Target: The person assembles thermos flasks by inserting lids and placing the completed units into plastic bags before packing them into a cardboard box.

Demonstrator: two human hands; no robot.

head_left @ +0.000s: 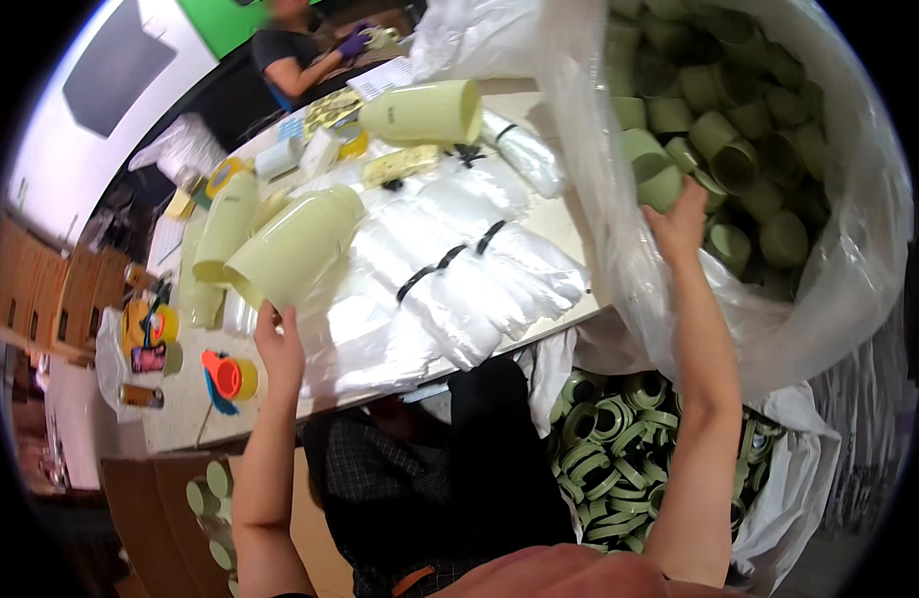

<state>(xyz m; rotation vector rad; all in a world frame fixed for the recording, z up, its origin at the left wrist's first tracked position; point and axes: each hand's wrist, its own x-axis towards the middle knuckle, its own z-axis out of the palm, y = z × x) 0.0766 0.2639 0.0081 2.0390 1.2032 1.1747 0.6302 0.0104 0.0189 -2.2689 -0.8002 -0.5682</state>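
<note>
My right hand (680,221) is inside a large clear plastic bag (599,189), its fingers closed on a pale green cup (660,183). Many similar green cups (716,135) fill that bag. On the table, a pale green bottle-shaped shell (298,239) lies tilted, its wide mouth toward me. Just below that mouth is my left hand (280,344), fingers slightly bent and apart, tips close to the rim; whether they touch it I cannot tell. Rolled clear plastic bags with black ties (444,274) lie right of the shell.
More green shells (419,112) lie on the table (185,414), with an orange-and-yellow tape roll (230,377) near its front left. Below the right arm, a sack holds green rings (619,458). A carton (145,508) stands lower left. Across the table sits a person in purple gloves (355,42).
</note>
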